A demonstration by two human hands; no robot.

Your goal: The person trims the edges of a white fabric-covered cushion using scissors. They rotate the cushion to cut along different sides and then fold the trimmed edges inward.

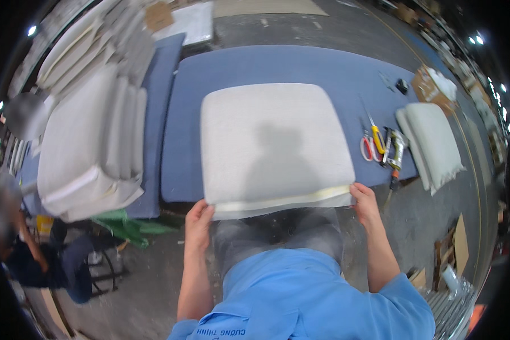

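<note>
A light grey fabric-covered cushion (255,130) lies flat on the blue-covered table (182,119), its near side overhanging the front edge toward me. Along that side a loose strip of cover fabric hangs, with a pale yellow band of filling showing above it. My left hand (199,224) pinches the fabric at the near left corner. At the near right corner my right hand (365,203) pinches the same edge between thumb and fingers. The cloth is drawn fairly straight between both hands.
Right of the cushion lie red-handled scissors (370,148), a yellow-handled screwdriver (377,139) and a tool like a staple gun (396,150). Folded pale fabric (433,144) sits at the table's right end. Stacked cushions (90,136) stand left. A person (51,260) sits at lower left.
</note>
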